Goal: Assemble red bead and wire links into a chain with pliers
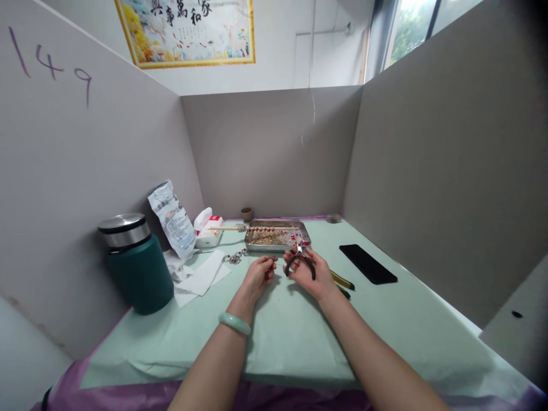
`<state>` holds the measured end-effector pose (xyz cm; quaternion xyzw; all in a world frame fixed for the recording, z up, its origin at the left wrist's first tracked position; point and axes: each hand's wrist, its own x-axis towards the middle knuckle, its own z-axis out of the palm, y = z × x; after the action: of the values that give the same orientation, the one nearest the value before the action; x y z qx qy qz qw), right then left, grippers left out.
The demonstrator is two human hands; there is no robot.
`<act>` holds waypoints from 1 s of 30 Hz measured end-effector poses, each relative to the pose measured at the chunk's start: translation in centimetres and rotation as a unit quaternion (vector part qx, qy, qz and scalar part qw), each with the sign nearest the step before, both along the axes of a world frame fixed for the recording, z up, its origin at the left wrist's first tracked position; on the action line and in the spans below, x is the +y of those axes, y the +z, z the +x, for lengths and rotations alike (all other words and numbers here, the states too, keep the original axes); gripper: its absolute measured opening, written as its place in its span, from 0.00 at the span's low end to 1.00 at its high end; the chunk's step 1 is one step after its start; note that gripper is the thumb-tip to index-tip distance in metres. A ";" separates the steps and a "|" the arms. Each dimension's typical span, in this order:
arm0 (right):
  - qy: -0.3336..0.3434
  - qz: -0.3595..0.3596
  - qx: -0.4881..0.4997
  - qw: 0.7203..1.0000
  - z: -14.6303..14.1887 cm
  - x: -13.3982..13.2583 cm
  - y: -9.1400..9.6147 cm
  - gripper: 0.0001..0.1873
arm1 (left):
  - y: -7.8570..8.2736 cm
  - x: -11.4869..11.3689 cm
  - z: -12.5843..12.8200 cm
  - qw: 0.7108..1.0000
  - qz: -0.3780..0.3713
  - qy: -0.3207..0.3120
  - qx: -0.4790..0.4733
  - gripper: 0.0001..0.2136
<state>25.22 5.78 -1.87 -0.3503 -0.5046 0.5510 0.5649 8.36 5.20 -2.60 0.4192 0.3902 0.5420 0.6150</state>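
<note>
My right hand point(309, 271) holds a small pair of pliers point(313, 269), its black handles spread and its jaws pointing away from me. My left hand point(259, 274) is closed in a pinch at the near edge of the tray, on something too small to make out; a thin line shows beside the fingertips. Just beyond both hands, the metal tray point(247, 245) holds many gold-coloured and red bits. Across it lies a wooden stick point(226, 228) with red beads along it. A beaded chain point(234, 258) lies left of the tray.
Yellow-and-green-handled cutters point(342, 280) lie partly behind my right wrist. A black phone point(368, 264) is farther right. On the left stand a green flask point(139, 274), a white packet point(172, 220) and a tissue pack point(209, 234), near loose paper point(201, 279). Grey partitions point(274, 154) enclose the table.
</note>
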 end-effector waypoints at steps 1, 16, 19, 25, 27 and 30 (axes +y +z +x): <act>0.003 0.013 -0.020 1.000 -0.2 0.0 -0.3 0.21 | 0.0 0.0 0.0 1.000 -0.001 -0.001 -0.003 0.08; -0.139 0.230 -0.367 0.890 -2.1 -1.4 -3.1 0.09 | -0.1 0.0 -0.1 0.998 0.018 -0.012 -0.051 0.10; -0.157 0.234 -0.396 0.874 -2.0 -1.3 -3.3 0.09 | 0.0 -0.1 0.0 0.998 0.022 -0.019 -0.054 0.12; -0.156 0.246 -0.430 0.855 -2.0 -1.2 -3.4 0.09 | -0.1 -0.1 0.1 0.998 0.032 -0.021 -0.052 0.13; -0.155 0.247 -0.437 0.851 -2.0 -1.3 -3.3 0.09 | -0.2 -0.1 0.1 0.998 0.033 -0.022 -0.046 0.12; -0.157 0.244 -0.447 0.846 -2.0 -1.4 -3.2 0.09 | -0.2 -0.1 0.1 0.999 0.033 -0.019 -0.034 0.12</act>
<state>23.19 4.37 -5.08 -0.4836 -0.7591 0.0978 0.4246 8.48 5.08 -2.84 0.4274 0.3430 0.5571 0.6239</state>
